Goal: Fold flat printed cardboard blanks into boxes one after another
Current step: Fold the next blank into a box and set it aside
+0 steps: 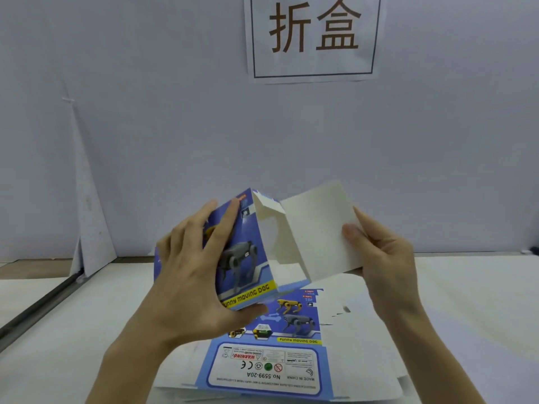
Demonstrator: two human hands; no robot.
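I hold a half-formed blue box point(248, 258) printed with a grey robot dog above the table. My left hand point(192, 269) wraps its printed side, fingers spread over the picture and thumb under the yellow strip. My right hand point(379, 252) pinches the box's large white flap point(318, 228), which stands open to the right with its plain inner face toward me. A smaller white tuck flap shows at the open end. Below, a stack of flat printed blanks point(274, 357) lies on the table, blue side up, partly hidden by my left arm.
The table point(466, 316) is covered in white paper. A white backdrop wall stands close behind, with a paper sign point(313, 36) bearing two large characters. A dark metal rail point(38, 301) runs along the table's left edge.
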